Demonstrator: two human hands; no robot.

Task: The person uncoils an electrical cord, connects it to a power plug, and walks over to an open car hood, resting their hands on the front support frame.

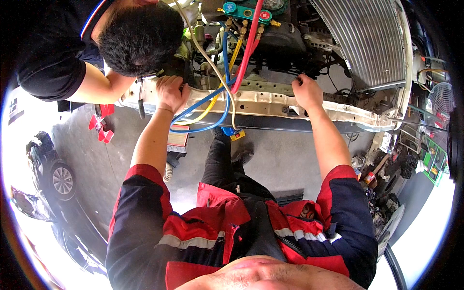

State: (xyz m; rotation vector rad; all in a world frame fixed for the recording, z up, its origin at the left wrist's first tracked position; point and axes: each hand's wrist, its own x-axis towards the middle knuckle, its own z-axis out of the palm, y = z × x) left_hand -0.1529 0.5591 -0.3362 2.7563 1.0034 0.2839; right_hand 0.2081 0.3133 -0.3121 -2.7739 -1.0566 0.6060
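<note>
A beige metal front crossmember [256, 100] of an opened car runs from left to right in front of me. My left hand [171, 93] lies on its left part, fingers bent over the top. Farther right, my right hand [308, 91] is closed over the same bar, its fingertips partly hidden at the far edge. Between my hands a blue hose [226, 87], a yellow hose [212, 102] and a red hose [249, 46] hang across the bar. They come from a green manifold gauge set [247, 13] over the engine bay.
Close to my left hand, a co-worker in a black shirt [53, 63] leans over the engine bay. A finned radiator-like panel [367, 41] stands at right. Behind me at left is a dark car [63, 193]; a fan [439, 104] and piled parts [382, 179] lie right.
</note>
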